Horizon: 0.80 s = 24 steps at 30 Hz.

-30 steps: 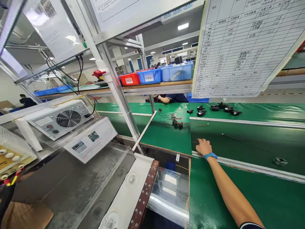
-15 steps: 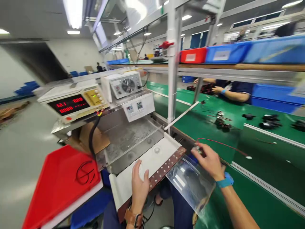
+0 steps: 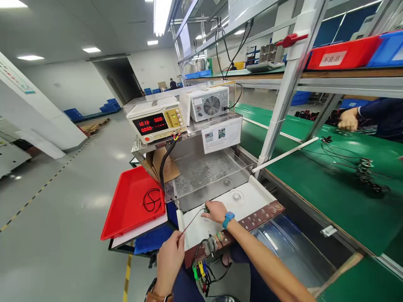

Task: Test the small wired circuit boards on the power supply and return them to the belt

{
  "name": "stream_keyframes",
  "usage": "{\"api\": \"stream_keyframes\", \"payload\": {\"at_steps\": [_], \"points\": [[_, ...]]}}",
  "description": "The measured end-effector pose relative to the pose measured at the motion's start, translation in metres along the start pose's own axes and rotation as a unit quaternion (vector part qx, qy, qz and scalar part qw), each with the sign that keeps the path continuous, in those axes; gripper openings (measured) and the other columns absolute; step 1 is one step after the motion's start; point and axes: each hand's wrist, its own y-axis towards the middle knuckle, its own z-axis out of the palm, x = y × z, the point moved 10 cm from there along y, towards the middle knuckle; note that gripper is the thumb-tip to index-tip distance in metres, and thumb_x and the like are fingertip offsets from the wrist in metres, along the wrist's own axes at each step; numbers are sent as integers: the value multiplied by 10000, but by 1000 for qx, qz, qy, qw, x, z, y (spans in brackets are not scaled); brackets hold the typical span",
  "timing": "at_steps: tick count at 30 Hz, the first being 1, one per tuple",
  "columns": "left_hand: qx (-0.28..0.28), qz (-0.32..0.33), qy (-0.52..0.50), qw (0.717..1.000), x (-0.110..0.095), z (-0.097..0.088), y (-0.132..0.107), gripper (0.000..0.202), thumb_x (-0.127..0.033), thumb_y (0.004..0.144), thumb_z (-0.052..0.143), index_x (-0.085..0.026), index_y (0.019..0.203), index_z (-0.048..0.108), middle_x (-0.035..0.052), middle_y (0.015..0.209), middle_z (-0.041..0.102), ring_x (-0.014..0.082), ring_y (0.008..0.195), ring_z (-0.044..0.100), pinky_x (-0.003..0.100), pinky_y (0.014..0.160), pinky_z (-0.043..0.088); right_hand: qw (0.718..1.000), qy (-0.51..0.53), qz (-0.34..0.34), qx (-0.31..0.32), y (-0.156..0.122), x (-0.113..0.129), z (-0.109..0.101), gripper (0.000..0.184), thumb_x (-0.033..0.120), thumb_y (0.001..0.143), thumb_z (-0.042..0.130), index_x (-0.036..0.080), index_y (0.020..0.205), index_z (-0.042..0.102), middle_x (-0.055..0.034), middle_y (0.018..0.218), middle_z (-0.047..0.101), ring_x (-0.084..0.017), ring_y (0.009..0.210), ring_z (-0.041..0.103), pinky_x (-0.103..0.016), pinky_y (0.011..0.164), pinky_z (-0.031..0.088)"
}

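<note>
My right hand [image 3: 215, 212] is closed on a small dark part [image 3: 206, 208] above the left half of a white tray [image 3: 226, 203]. The fingers cover most of the part, so its kind does not show. From it a thin dark red wire [image 3: 192, 221] runs down to my left hand [image 3: 171, 253], which pinches its other end. A brown strip with rows of metal studs [image 3: 258, 218] edges the tray on my side. Clips in green, yellow and blue [image 3: 200, 269] hang below the strip's left end. Behind the tray sits a clear-walled water tank [image 3: 204, 172].
A power supply with red digits [image 3: 154, 121] and a grey fan-fronted unit [image 3: 209, 105] stand above the tank. To the left is a red tray [image 3: 129, 201] with a black cable. A white post [image 3: 280, 100] rises beside the green conveyor [image 3: 330, 180], where another person's hand [image 3: 349, 120] shows.
The view has swung left. My right hand has moved from beside the conveyor to over the white tray, bringing the part and wire. My left hand, open before, now pinches the wire.
</note>
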Motion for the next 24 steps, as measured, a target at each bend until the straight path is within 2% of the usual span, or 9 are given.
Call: {"api": "stream_keyframes", "payload": {"at_steps": [3, 5, 7, 10, 11, 13, 17, 21, 24], "points": [[64, -33, -110, 991, 29, 13, -12, 301, -490, 838, 540, -234, 692, 600, 7, 574, 603, 204, 590, 552, 284, 599, 324, 999, -24, 32, 18, 15, -7, 23, 453, 589, 897, 554, 171, 1059, 623, -147, 1021, 712, -277, 982, 663, -312, 790, 456], [126, -71, -243, 959, 40, 30, -24, 399, -610, 781, 583, -220, 699, 593, -22, 512, 539, 183, 544, 519, 285, 591, 344, 998, -24, 41, 35, 19, -12, 37, 474, 593, 889, 559, 161, 1073, 625, -152, 1010, 716, -282, 981, 668, -314, 773, 457], [180, -122, -391, 894, 37, 49, -40, 460, -653, 734, 643, -196, 769, 605, -49, 511, 498, 148, 522, 487, 276, 588, 357, 997, -25, 44, 49, 20, -17, 46, 491, 602, 884, 553, 153, 1069, 630, -158, 1011, 717, -287, 978, 670, -320, 767, 457], [219, -182, -561, 777, 12, 65, -59, 425, -558, 743, 725, -169, 865, 606, -80, 536, 434, 87, 488, 405, 256, 581, 368, 997, -27, 44, 56, 20, -21, 52, 461, 561, 887, 561, 146, 1078, 622, -163, 1030, 714, -288, 982, 670, -320, 767, 452], [221, -188, -597, 748, 0, 68, -60, 395, -513, 756, 737, -162, 878, 604, -84, 541, 417, 75, 483, 385, 251, 582, 374, 997, -27, 42, 57, 20, -21, 54, 435, 525, 888, 570, 147, 1099, 609, -161, 1040, 713, -284, 984, 669, -316, 767, 449], [220, -182, -645, 709, -25, 69, -57, 342, -453, 791, 729, -153, 889, 596, -87, 545, 394, 61, 474, 361, 243, 574, 380, 997, -25, 40, 62, 19, -21, 56, 394, 454, 891, 579, 154, 1146, 577, -155, 1057, 709, -277, 987, 667, -310, 766, 442], [228, -147, -691, 669, -64, 69, -40, 296, -457, 887, 613, -166, 868, 558, -93, 544, 351, 45, 433, 278, 215, 500, 329, 996, -23, 50, 71, 19, -25, 60, 379, 429, 880, 585, 169, 1154, 551, -144, 1043, 710, -275, 980, 663, -307, 753, 427], [270, -127, -694, 655, -88, 70, -33, 287, -467, 922, 530, -186, 867, 531, -78, 561, 381, 52, 418, 271, 206, 448, 265, 996, -7, 53, 75, 18, -27, 61, 379, 440, 870, 587, 184, 1146, 545, -130, 1046, 706, -266, 977, 657, -299, 741, 411], [304, -117, -685, 652, -101, 69, -36, 266, -445, 920, 517, -186, 860, 536, -54, 585, 436, 61, 434, 316, 210, 455, 285, 996, -2, 56, 71, 18, -28, 60, 386, 444, 872, 572, 188, 1159, 538, -129, 1055, 704, -265, 975, 654, -300, 738, 405]]}}
